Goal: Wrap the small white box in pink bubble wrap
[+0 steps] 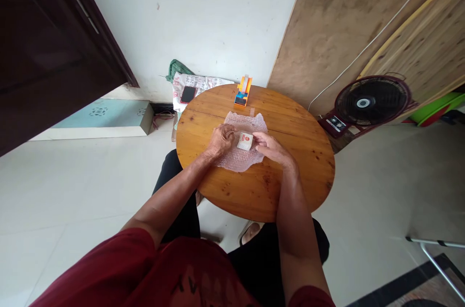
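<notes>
A small white box (244, 141) with a red-orange mark lies on a sheet of clear bubble wrap (240, 162), roughly at the sheet's middle. My left hand (222, 140) rests on the left part of the wrap beside the box, its fingers bent but apart; the fingertips are partly hidden. From the right, my right hand (271, 147) reaches to the box's side with thumb and forefinger apart. Whether those fingertips touch the box, I cannot tell. Beyond the wrap stands an orange and blue tape dispenser (243, 91) with a roll of tape.
The oval wooden table (305, 161) stands against the wall. A dark phone (188, 94) lies on a printed white sack (208, 83) at the table's far left. To the right is a black fan (372, 102). My knees are under the near edge.
</notes>
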The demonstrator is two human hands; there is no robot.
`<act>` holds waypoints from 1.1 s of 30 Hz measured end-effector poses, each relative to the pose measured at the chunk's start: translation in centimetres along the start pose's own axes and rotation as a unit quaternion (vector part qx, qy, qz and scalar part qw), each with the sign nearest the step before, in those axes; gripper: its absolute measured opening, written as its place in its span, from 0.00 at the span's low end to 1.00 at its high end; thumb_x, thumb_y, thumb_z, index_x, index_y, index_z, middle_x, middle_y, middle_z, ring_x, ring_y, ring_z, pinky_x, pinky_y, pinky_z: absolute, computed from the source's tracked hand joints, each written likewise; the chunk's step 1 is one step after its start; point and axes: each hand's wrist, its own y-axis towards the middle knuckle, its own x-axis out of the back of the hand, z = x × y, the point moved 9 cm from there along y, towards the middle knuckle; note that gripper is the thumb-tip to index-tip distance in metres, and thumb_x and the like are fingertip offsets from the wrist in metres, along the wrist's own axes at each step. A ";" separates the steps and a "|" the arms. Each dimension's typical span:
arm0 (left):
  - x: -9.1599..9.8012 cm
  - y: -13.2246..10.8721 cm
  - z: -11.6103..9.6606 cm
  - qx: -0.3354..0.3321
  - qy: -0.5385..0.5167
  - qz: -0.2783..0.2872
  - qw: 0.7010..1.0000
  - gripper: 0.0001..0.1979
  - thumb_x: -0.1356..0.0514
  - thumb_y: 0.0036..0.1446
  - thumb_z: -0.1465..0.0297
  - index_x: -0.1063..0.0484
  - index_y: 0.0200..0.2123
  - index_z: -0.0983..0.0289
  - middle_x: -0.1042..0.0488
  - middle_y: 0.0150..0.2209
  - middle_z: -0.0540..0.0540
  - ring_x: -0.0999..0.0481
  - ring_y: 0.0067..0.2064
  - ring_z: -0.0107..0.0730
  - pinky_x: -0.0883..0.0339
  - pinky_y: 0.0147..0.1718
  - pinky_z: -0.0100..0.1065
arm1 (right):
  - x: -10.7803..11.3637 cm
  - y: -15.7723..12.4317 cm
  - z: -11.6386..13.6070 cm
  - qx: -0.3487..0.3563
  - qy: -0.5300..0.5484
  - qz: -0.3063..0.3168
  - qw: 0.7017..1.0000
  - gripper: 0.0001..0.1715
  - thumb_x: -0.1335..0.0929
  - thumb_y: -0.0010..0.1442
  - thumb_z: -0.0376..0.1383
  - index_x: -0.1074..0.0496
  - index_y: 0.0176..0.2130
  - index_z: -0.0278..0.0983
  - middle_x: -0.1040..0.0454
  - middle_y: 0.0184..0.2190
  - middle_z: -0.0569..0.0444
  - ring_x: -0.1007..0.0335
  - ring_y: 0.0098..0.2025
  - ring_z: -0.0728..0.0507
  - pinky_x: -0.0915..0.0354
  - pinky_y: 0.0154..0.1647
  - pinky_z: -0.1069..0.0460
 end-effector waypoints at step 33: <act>0.8 -6.5 -7.4 -0.190 0.266 0.131 0.936 0.11 0.46 0.60 0.73 0.24 0.31 0.62 0.21 0.39 0.57 0.25 0.44 0.39 0.44 0.59 0.48 | 1.9 -0.2 0.1 -0.002 -0.046 -0.072 0.996 0.15 0.35 0.61 0.36 0.21 0.44 0.39 0.20 0.47 0.50 0.27 0.51 0.39 0.36 0.59 0.42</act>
